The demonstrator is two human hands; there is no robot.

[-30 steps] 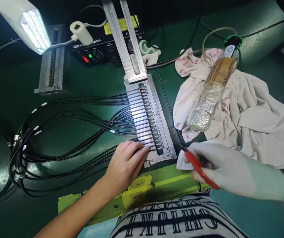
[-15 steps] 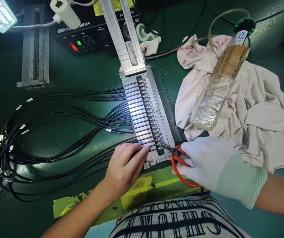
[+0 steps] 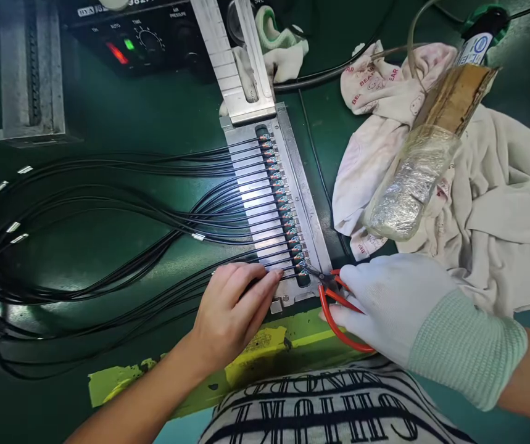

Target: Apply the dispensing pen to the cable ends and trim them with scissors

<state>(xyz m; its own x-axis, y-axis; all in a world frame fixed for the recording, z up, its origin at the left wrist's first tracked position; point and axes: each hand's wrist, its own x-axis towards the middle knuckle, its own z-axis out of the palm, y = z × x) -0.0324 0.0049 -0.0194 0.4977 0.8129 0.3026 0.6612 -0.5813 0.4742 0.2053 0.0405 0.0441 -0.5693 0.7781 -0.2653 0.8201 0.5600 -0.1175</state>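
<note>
From the head camera I view a dark green work surface [image 3: 144, 117], lit by a bright patch on the metal fixture plate [image 3: 304, 203] at its centre. A slotted metal arm [image 3: 227, 74] rests across the plate's far end. A black controller [image 3: 163, 43], marked AIR PRESSURE, stands behind, one red and one green indicator lit. A slotted metal block [image 3: 10, 74] occupies the far left. On the right, a plastic-wrapped cardboard holder [image 3: 403, 197] lies on a crumpled pale cloth [image 3: 500, 246]. Worn yellow-green tape [image 3: 302, 339] borders the near edge.

Black cables [image 3: 190, 219] loop on the left and cross the plate side by side; their small connectors [image 3: 287, 208] form a column along its slot.

My bare left hand [image 3: 232, 308] extends from the near left, palm down, fingers bent, thumb and index fingertips together over the nearest cables; I cannot tell whether they pinch or press. My gloved right hand [image 3: 394, 302] enters from the right, fingers curled around the red-handled pliers [image 3: 326, 279]. The handles are spread; the tips point left, at the connectors near the slot's near end.
</note>
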